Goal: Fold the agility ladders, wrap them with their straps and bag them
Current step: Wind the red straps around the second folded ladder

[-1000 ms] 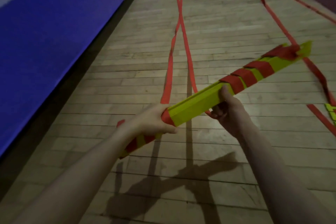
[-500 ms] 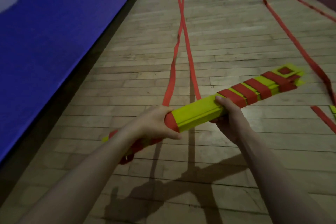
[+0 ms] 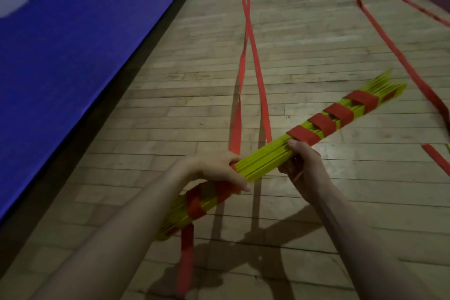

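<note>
Yellow rung bundle (image 3: 265, 158) (red-strapped ends) gripped by left hand (image 3: 219, 168) and right hand (image 3: 304, 165) above wooden floor (image 3: 316, 31).

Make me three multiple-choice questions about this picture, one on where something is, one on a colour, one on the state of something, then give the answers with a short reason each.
1. Where is the bundle of folded rungs?
A. Flat on the floor
B. Held in the air in both hands
C. Inside a bag

2. What colour is the strap wound round the rungs?
A. Red
B. Blue
C. White

3. How does the left hand stand?
A. Open and hanging free
B. Flat on the floor
C. Gripping the bundle

Answers:
1 B: the left hand and the right hand both clasp it above the wooden floor.
2 A: red bands cross the yellow rungs at both ends.
3 C: its fingers curl round the bundle near the middle.
</note>
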Demonstrator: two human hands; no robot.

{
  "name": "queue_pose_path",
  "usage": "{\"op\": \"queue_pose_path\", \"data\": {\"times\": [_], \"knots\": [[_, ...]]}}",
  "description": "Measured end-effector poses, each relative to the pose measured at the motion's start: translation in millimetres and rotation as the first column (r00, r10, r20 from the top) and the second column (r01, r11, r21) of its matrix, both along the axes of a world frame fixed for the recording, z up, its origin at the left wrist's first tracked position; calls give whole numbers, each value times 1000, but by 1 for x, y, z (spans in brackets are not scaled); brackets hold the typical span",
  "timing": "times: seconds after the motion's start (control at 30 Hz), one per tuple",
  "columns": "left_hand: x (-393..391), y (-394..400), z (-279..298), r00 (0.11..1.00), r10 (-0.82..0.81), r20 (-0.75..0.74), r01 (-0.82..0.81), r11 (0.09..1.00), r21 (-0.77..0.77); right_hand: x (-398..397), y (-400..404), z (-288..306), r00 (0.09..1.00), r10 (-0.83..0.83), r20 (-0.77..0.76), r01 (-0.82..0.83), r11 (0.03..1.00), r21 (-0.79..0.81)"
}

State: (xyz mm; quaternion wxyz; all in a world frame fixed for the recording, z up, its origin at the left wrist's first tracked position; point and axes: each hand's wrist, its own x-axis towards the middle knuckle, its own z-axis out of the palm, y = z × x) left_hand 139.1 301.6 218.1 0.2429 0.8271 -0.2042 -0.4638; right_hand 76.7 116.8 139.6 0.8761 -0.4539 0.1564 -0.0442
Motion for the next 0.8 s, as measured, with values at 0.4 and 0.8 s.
{"op": "queue_pose_path", "data": {"times": [0.4,0.8], "knots": [[-21,-1,-35,672,-40,740,43,999,15,4,3,10,974,-20,-226,-18,987,-163],[4,5,0,970,220,102,-137,843,-520,-3,0,6,995,81,-58,-83,996,-30]]}}
